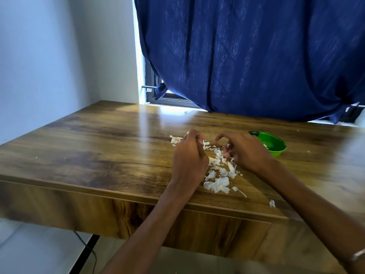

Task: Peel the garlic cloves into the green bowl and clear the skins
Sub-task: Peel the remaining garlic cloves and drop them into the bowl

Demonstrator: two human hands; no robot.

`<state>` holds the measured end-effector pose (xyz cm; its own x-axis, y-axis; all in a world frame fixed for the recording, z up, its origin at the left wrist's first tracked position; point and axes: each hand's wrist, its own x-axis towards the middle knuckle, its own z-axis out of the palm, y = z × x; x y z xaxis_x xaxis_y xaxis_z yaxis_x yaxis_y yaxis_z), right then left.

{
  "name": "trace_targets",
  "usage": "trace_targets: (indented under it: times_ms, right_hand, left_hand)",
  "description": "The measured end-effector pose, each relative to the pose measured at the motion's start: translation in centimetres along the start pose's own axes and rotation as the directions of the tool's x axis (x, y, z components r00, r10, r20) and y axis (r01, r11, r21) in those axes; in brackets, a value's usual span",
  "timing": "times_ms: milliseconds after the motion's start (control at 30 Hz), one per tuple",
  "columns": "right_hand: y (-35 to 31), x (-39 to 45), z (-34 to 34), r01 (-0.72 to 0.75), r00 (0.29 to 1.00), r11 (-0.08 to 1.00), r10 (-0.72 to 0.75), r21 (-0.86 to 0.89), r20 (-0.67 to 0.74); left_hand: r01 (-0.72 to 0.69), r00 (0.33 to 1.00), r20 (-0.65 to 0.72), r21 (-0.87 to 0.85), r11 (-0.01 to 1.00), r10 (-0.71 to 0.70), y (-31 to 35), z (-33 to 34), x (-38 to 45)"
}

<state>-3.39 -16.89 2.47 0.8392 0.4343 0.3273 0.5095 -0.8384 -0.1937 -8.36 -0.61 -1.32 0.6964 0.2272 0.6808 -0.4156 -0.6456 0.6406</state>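
A dark blue curtain (pixel 246 56) is hanging across the back of the scene, covering most of a window whose dark frame (pixel 158 91) is showing at its lower left edge, and a pale wall (pixel 49 56) is filling the left side. In front of them a wooden table (pixel 88 145) is stretching across the view, its front panel facing the person. Both bare forearms are reaching over the near edge toward the middle of the tabletop. The left hand (pixel 189 155) is hovering over the left end of a scatter of white garlic skins (pixel 218 175), its fingers curled in and pinching a small pale piece at their tips; whether that piece is a clove or only skin cannot be told. The right hand (pixel 245 150) is lying just beside it over the same scatter, fingers bent and closing on small bits of skin, with the forefinger arching up and forward. The green bowl (pixel 273 144) is sitting on the table just behind the right hand, partly hidden by it, with something pale lying inside. A stray flake (pixel 272 203) is lying near the table's front edge, apart from the pile.
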Motion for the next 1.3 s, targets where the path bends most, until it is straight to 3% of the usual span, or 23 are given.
trace_targets:
  times_ms: [133,267,467,633,800,1100,1300]
  right_hand:
    - [0.0,-0.2,-0.2,0.003,0.993,0.994,0.010,0.110,-0.120]
    - [-0.8,-0.6,-0.1,-0.030,0.991,0.935,0.075,0.354,-0.113]
    - [-1.8,-2.0,0.5,-0.103,0.976,0.675,0.209,0.730,-0.055]
    - [-1.8,-2.9,0.5,-0.120,0.976,0.594,0.217,0.796,-0.015]
    - [-1.8,-3.5,1.2,-0.139,0.973,0.304,0.217,0.943,0.074]
    - [-2.0,-3.8,1.8,-0.122,0.975,0.376,0.218,0.918,0.040]
    - [-2.2,-4.0,1.7,-0.090,0.989,0.391,0.142,0.916,0.036]
  left_hand:
    - [-0.043,0.998,0.038,0.023,0.999,0.042,-0.3,0.4,0.1]
    - [-0.119,0.991,0.060,0.013,0.993,0.118,-0.5,0.8,0.3]
    - [-0.164,0.978,0.124,-0.053,0.985,0.170,-0.5,0.5,0.5]
    - [-0.206,0.977,0.036,-0.123,0.971,0.212,-0.3,0.1,0.2]
    - [-0.244,0.970,-0.002,-0.087,0.966,0.245,-0.2,0.0,0.1]
    - [-0.272,0.961,0.035,-0.019,0.962,0.273,0.0,-0.1,-0.2]
    - [-0.180,0.982,0.035,-0.151,0.972,0.187,-0.3,-0.2,0.1]
